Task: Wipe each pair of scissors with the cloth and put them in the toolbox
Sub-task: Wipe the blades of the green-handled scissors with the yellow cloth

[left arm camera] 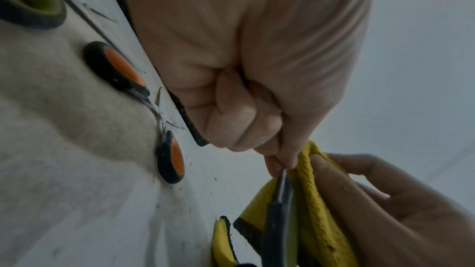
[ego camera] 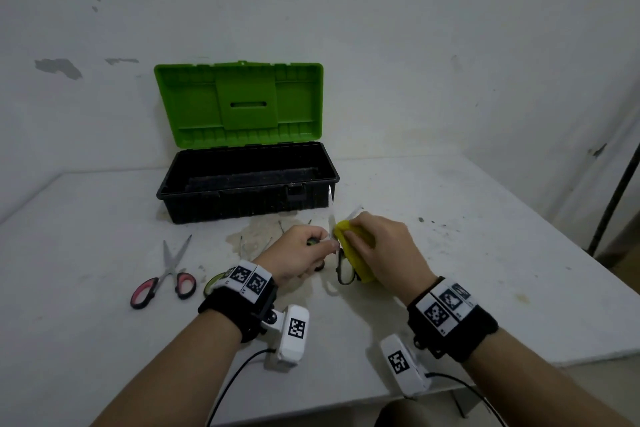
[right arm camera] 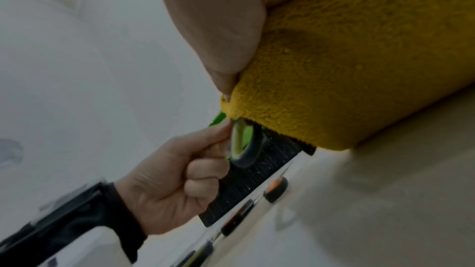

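Scissors [ego camera: 337, 253] held mid-air w/ blades spread, just in front of open toolbox [ego camera: 247, 184]. Left hand [ego camera: 298, 255] pinches one blade; right hand [ego camera: 384, 250] grips yellow cloth [ego camera: 349, 246] folded over other blade. Pink-handled pair [ego camera: 162, 279] lies on surface [ego camera: 485, 253] to left, orange-handled pair [left arm camera: 144, 109] by left hand.

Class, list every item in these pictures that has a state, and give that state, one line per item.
Toolbox: open, lid up, nothing visible inside.
Held scissors: blades apart, off the table, being wiped.
Cloth: folded around one blade.
Left hand: pinches the other blade.
Right hand: grips the cloth.
Pink scissors: on the table, blades apart.
Orange scissors: on the table.
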Demonstrator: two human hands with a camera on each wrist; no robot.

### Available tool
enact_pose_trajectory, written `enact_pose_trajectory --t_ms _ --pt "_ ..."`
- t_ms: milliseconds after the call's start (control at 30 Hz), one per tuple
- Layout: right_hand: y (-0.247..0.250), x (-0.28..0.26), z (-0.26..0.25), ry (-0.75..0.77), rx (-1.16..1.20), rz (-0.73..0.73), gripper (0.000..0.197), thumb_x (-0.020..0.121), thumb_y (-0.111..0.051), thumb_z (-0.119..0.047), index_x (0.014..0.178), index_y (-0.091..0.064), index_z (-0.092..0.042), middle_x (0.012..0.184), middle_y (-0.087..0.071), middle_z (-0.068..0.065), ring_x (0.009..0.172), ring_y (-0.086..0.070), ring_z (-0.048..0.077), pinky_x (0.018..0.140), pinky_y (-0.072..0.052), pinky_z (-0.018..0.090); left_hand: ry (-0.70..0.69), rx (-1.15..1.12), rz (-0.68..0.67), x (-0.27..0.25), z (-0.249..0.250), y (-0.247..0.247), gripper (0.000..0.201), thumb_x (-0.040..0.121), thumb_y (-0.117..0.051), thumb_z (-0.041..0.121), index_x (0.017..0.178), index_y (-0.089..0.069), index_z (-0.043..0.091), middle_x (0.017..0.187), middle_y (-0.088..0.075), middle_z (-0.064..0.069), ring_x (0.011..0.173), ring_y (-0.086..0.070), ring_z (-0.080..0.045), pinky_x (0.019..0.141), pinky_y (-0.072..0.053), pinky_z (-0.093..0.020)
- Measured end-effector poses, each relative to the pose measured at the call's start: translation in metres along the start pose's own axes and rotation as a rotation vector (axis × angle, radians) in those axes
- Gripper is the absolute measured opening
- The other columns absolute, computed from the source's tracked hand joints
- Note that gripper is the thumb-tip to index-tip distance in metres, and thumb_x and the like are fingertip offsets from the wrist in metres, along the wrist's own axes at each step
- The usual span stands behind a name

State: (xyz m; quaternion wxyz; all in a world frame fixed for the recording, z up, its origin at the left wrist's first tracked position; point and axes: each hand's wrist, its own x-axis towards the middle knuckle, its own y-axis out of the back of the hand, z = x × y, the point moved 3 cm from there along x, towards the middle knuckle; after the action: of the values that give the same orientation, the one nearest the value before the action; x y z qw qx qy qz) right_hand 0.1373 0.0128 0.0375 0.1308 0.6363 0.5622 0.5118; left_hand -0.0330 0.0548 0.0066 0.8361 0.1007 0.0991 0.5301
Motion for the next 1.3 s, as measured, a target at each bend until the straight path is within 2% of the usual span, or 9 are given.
enact_pose_trajectory --t_ms 100,300,467,567,733,967,1100,1200,1300 --pt "-0.006 0.003 0.0 0.02 -0.042 -0.032 0.019 0.094 -0.056 -0.035 0.089 -0.057 -0.017 0.074 -0.06 0.0 0.066 -0.056 0.018 0.061 -0.049 0.039 -0.031 0.028 -0.012 -0.002 0.003 -0.002 0.022 0.099 -0.061 0.022 0.079 -0.058 0.012 0.066 -0.048 -0.012 0.044 -0.038 -0.011 0.041 -0.029 -0.021" --pt "0.002 0.01 0.006 -0.029 -0.063 -0.009 0.019 0.094 -0.058 -0.03 0.084 -0.053 -0.015 0.069 -0.058 0.002 0.063 -0.053 0.021 0.058 -0.048 0.04 -0.06 0.108 -0.003 -0.002 -0.001 0.003 0.027 0.095 -0.065 0.031 0.069 -0.062 0.025 0.057 -0.051 0.005 0.046 -0.04 -0.011 0.044 -0.031 -0.023" --pt "0.02 0.025 0.03 -0.217 -0.031 0.077 0.014 0.096 -0.056 -0.032 0.092 -0.058 -0.018 0.073 -0.058 -0.001 0.068 -0.055 0.02 0.056 -0.041 0.029 -0.033 0.141 0.01 -0.003 -0.005 0.005 0.025 0.095 -0.066 0.032 0.071 -0.067 0.026 0.073 -0.058 -0.006 0.047 -0.04 -0.007 0.042 -0.032 -0.017" --pt "0.025 0.019 0.023 -0.168 -0.011 0.1 0.013 0.096 -0.057 -0.032 0.093 -0.059 -0.019 0.07 -0.057 -0.005 0.064 -0.052 0.013 0.054 -0.036 0.022 0.005 0.066 0.015 -0.003 -0.01 0.005 0.024 0.094 -0.066 0.035 0.072 -0.067 0.027 0.075 -0.059 -0.009 0.046 -0.04 -0.008 0.04 -0.03 -0.019" --pt "-0.002 0.0 -0.004 -0.005 -0.032 -0.077 0.017 0.094 -0.058 -0.034 0.088 -0.056 -0.019 0.073 -0.062 -0.002 0.065 -0.056 0.017 0.061 -0.049 0.036 0.004 0.025 -0.022 0.0 -0.009 -0.001 0.023 0.097 -0.062 0.028 0.076 -0.06 0.018 0.07 -0.05 -0.014 0.046 -0.038 -0.012 0.041 -0.029 -0.021" --pt "0.001 0.01 0.003 -0.052 -0.047 -0.027 0.02 0.093 -0.059 -0.032 0.083 -0.054 -0.016 0.066 -0.059 0.0 0.061 -0.053 0.019 0.057 -0.047 0.039 -0.07 0.085 -0.016 -0.002 -0.001 0.0 0.023 0.097 -0.063 0.027 0.082 -0.063 0.01 0.057 -0.049 0.001 0.045 -0.037 -0.01 0.042 -0.031 -0.019" --pt "0.017 0.025 0.025 -0.213 -0.052 0.067 0.016 0.094 -0.056 -0.035 0.087 -0.058 -0.021 0.07 -0.06 0.001 0.061 -0.056 0.02 0.056 -0.05 0.035 -0.081 0.142 -0.017 -0.002 -0.005 0.003 0.025 0.096 -0.065 0.029 0.072 -0.065 0.022 0.054 -0.049 0.012 0.045 -0.039 -0.005 0.044 -0.032 -0.016" --pt "0.03 0.03 0.039 -0.332 -0.039 0.121 0.016 0.095 -0.054 -0.039 0.093 -0.058 -0.024 0.077 -0.062 0.004 0.067 -0.058 0.02 0.059 -0.051 0.033 -0.059 0.12 -0.006 -0.004 -0.009 0.004 0.03 0.096 -0.065 0.03 0.066 -0.067 0.029 0.061 -0.055 0.007 0.045 -0.04 -0.004 0.041 -0.032 -0.016" --pt "0.031 0.022 0.029 -0.269 -0.032 0.128 0.015 0.095 -0.056 -0.038 0.093 -0.06 -0.023 0.074 -0.061 0.0 0.065 -0.056 0.015 0.058 -0.047 0.03 -0.048 0.081 0.011 -0.002 -0.01 0.007 0.028 0.095 -0.065 0.031 0.067 -0.069 0.03 0.073 -0.06 -0.004 0.045 -0.041 -0.005 0.04 -0.03 -0.016"
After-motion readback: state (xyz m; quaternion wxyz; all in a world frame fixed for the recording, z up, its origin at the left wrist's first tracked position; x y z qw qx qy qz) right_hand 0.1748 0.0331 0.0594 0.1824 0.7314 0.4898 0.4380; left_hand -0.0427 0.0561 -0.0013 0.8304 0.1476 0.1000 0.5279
